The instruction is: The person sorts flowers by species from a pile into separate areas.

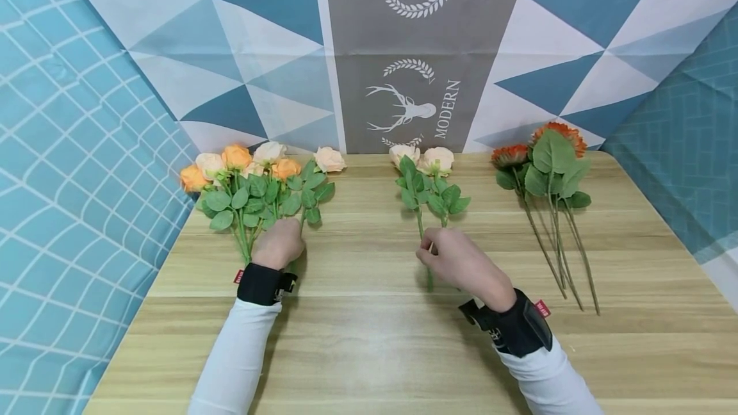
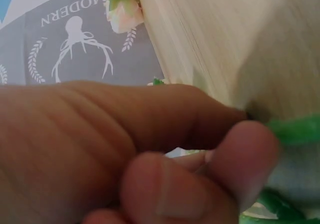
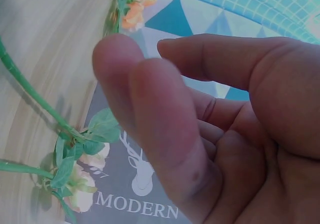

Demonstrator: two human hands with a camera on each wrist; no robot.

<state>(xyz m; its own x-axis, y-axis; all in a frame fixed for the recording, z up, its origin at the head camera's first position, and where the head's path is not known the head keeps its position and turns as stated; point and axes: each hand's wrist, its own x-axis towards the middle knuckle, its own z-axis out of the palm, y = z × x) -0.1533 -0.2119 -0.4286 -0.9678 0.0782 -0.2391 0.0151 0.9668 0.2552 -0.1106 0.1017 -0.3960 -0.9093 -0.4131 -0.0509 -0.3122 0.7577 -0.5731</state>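
Observation:
At the left bunch, my left hand (image 1: pixel 279 245) pinches a green rose stem (image 2: pixel 300 129) between thumb and index finger. A pale peach rose (image 1: pixel 330 160) lies at that bunch's right edge, its leafy stem running down to this hand. The bunch itself mixes orange roses (image 1: pixel 237 157) and cream ones. My right hand (image 1: pixel 464 264) is over the stems of two pale roses (image 1: pixel 436 161) lying side by side in the middle. In the right wrist view its thumb and fingertips (image 3: pixel 162 97) stand apart, nothing between them, with the green stems (image 3: pixel 35 92) beyond.
Several orange-red flowers (image 1: pixel 558 139) with long bare stems and broad leaves lie at the right of the wooden table (image 1: pixel 369 351). A patterned cloth backdrop (image 1: pixel 277 31) rises behind the table's far edge, with blue tiled cloth (image 1: pixel 69 165) on the left side.

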